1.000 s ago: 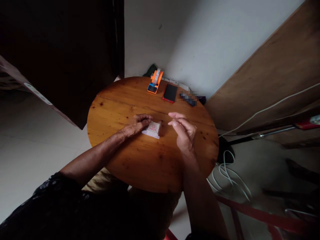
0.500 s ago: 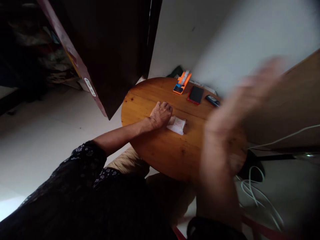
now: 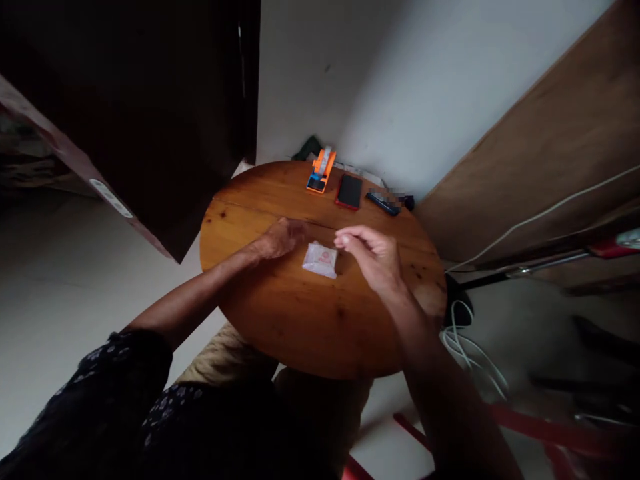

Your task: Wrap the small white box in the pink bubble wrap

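Observation:
A small white packet (image 3: 320,259) with red print lies flat near the middle of a round wooden table (image 3: 305,327). My left hand (image 3: 283,238) rests on the tabletop just left of the packet, fingers curled under, with a small gap between them and the packet. My right hand (image 3: 371,253) hovers at the packet's upper right corner. Its thumb and fingers are pinched together, and I cannot make out whether anything is between them.
At the table's far edge stand an orange tape dispenser (image 3: 321,172), a dark phone in a red case (image 3: 349,191) and a small dark device (image 3: 383,203). A wooden board (image 3: 540,147) leans at the right. White cables (image 3: 465,343) lie on the floor. A dark door (image 3: 150,100) is at the left.
My right hand swung up close to the camera, then came back down beside the packet. My left hand slid off the packet's left edge. The view swayed left and back.

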The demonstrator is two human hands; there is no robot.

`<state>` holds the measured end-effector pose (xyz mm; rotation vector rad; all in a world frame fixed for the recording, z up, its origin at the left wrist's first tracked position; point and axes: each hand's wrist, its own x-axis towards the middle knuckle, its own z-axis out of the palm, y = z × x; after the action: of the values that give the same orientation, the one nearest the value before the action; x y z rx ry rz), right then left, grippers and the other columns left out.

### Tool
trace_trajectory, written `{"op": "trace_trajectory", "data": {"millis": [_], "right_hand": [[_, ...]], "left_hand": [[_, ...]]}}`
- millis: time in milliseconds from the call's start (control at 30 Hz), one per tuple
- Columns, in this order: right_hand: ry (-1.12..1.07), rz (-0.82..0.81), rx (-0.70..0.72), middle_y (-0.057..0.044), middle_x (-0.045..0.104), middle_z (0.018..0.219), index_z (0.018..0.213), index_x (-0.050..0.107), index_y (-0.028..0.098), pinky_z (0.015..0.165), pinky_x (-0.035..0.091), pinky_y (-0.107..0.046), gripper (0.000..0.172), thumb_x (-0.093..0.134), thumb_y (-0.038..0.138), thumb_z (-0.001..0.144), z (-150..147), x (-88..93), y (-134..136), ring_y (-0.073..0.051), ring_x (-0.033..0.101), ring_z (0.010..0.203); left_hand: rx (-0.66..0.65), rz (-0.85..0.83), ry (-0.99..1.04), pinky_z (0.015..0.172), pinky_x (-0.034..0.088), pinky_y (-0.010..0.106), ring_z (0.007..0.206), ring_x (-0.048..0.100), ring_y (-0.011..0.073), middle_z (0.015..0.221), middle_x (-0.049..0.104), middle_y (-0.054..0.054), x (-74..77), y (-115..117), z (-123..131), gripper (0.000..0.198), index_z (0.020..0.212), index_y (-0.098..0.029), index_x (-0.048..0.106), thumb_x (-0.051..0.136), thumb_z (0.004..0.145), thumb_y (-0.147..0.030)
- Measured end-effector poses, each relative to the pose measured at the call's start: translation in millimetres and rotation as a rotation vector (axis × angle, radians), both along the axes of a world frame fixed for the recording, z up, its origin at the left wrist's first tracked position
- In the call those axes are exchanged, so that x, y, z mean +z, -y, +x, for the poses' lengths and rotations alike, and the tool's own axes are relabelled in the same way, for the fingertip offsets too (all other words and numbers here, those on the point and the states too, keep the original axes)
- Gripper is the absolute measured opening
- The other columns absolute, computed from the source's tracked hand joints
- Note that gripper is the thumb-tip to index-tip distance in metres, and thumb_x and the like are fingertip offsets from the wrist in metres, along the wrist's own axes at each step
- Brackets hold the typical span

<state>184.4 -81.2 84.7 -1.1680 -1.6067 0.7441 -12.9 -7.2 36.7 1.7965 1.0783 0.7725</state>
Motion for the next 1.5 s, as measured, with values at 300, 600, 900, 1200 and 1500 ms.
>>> {"op": "trace_trajectory", "data": {"millis": [300,600,900,1200,1500], "right_hand": [[0.159,0.009,0.130,-0.003,0.074,0.092,0.087,0.075,0.024,0.079,0.055,-0.037,0.009,0.072,0.031,0.082,60.1,-43.1,-40.2,-0.019,0.068,0.082],[0.255,-0.016,0.316,-0.006,0.068,0.125,0.108,0.069,0.027,0.104,0.049,-0.046,0.033,0.080,0.030,0.077,56.8,-44.6,-17.4,-0.026,0.065,0.117],[0.434,0.192,0.184,-0.005,0.075,0.111,0.096,0.072,0.026,0.096,0.051,-0.046,0.013,0.072,0.027,0.083,47.4,-51.2,-18.8,-0.025,0.069,0.104],[0.386,0.185,0.172,-0.005,0.073,0.124,0.101,0.074,0.029,0.102,0.051,-0.047,0.017,0.071,0.030,0.085,50.8,-45.9,-13.6,-0.026,0.068,0.115],[0.538,0.391,0.039,-0.004,0.079,0.106,0.085,0.072,0.027,0.090,0.051,-0.046,0.013,0.062,0.021,0.091,39.4,-53.6,-14.5,-0.025,0.073,0.095]], "left_hand": [[-0.023,-0.297,0.185,0.096,0.050,0.037,0.094,0.066,0.0181,0.105,0.074,0.007,-15.3,1.7,25.7,0.028,0.109,-0.013,0.072,0.062,0.084,-0.018],[-0.156,-0.351,0.254,0.097,0.050,0.037,0.101,0.066,0.0175,0.114,0.071,0.009,-20.2,5.8,14.9,0.041,0.120,-0.013,0.067,0.074,0.082,-0.026],[-0.173,-0.345,0.301,0.088,0.051,0.032,0.098,0.065,0.0160,0.113,0.070,0.009,-23.7,9.6,19.0,0.040,0.120,-0.013,0.066,0.074,0.082,-0.026],[-0.186,-0.372,0.291,0.090,0.050,0.032,0.097,0.065,0.0150,0.114,0.070,0.009,-19.1,12.5,21.7,0.038,0.119,-0.014,0.065,0.071,0.083,-0.023],[-0.190,-0.360,0.272,0.088,0.050,0.032,0.094,0.064,0.0146,0.108,0.071,0.007,-16.7,11.9,23.1,0.033,0.114,-0.014,0.067,0.071,0.083,-0.024]]}}
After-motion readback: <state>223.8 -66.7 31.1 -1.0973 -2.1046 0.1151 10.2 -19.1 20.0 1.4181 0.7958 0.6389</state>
